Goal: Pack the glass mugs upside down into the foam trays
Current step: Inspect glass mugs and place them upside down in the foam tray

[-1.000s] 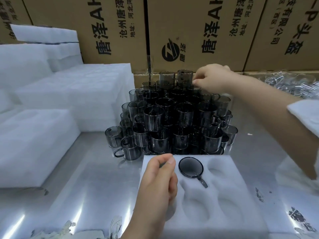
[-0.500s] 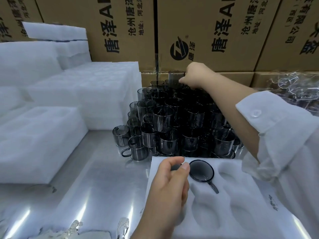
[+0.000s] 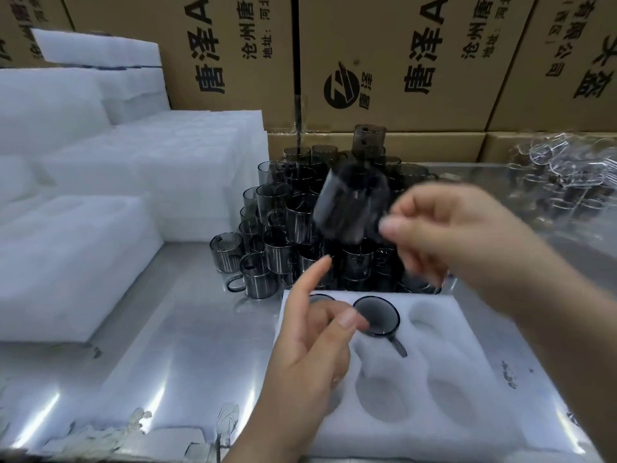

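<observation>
A white foam tray (image 3: 467, 426) with round pockets lies in front of me. Two smoky glass mugs sit upside down in its back row: one (image 3: 377, 315) in the middle pocket with its handle pointing toward me, another (image 3: 321, 298) half hidden behind my left hand. My right hand (image 3: 444, 235) pinches a dark glass mug (image 3: 350, 203) by its handle, tilted in the air above the stack of grey mugs (image 3: 297, 228). My left hand (image 3: 317, 342) hovers over the tray's left side, fingers loose, index finger raised, holding nothing.
Stacks of white foam trays (image 3: 80, 262) fill the left side of the metal table (image 3: 187, 355). Cardboard boxes (image 3: 384, 61) line the back. A heap of clear glass mugs (image 3: 567, 175) lies at the far right.
My right hand has pulled back from the top of the stack with a mug and tilted it. My left hand has lifted off the mug in the back left pocket and spread its fingers.
</observation>
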